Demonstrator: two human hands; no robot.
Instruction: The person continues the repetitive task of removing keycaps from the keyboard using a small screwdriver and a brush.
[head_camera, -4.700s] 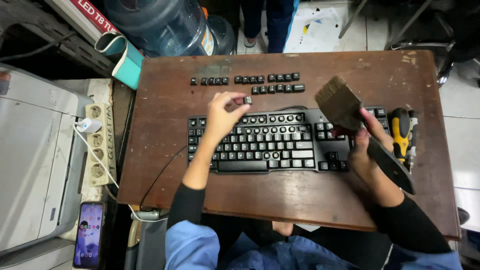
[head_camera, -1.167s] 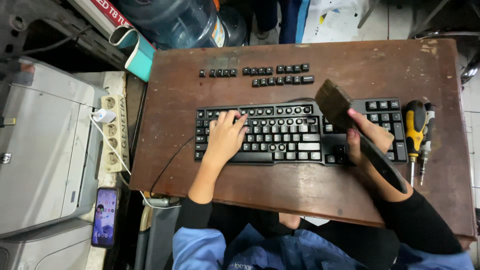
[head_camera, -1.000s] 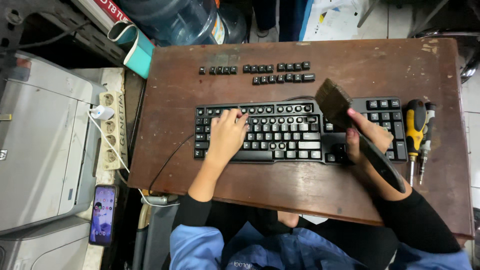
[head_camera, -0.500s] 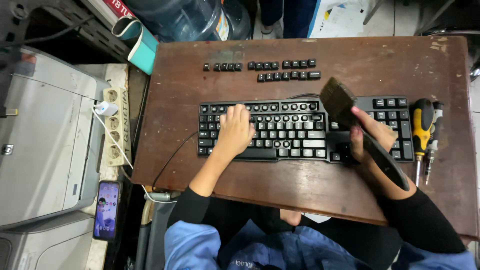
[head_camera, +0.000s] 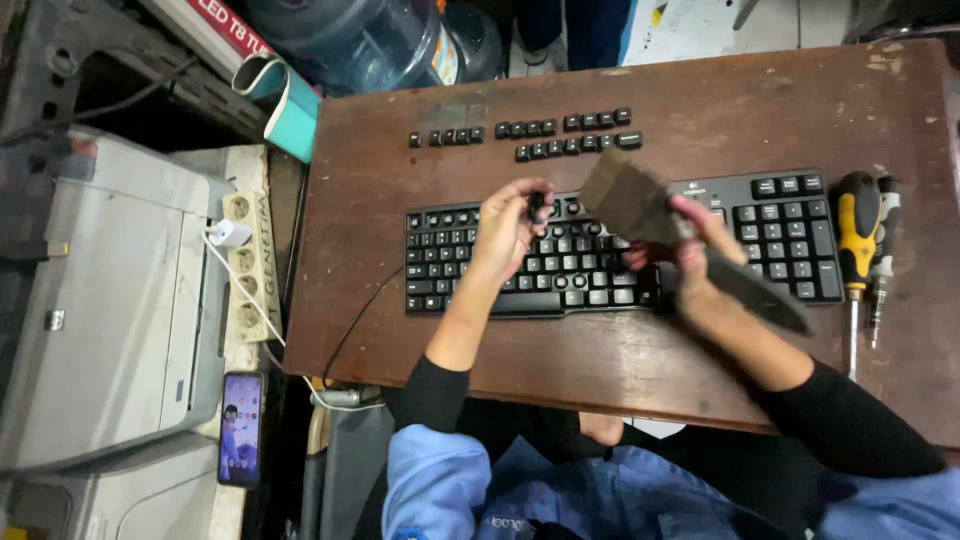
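Observation:
A black keyboard lies across the middle of a brown wooden table. My left hand is raised above the keyboard's upper middle and pinches a small black keycap between its fingertips. My right hand grips a wide, dusty paintbrush by its dark handle, with the bristles pointing up and left, close to the keycap. Two rows of loose black keycaps lie on the table beyond the keyboard.
A yellow-and-black screwdriver and a second tool lie right of the keyboard. Off the table's left edge are a power strip, a grey printer, a phone, a teal roll and a water jug.
My left hand has lifted off the keys with a black keycap in its fingers. The right hand has swung the brush left, bringing the bristles next to that keycap.

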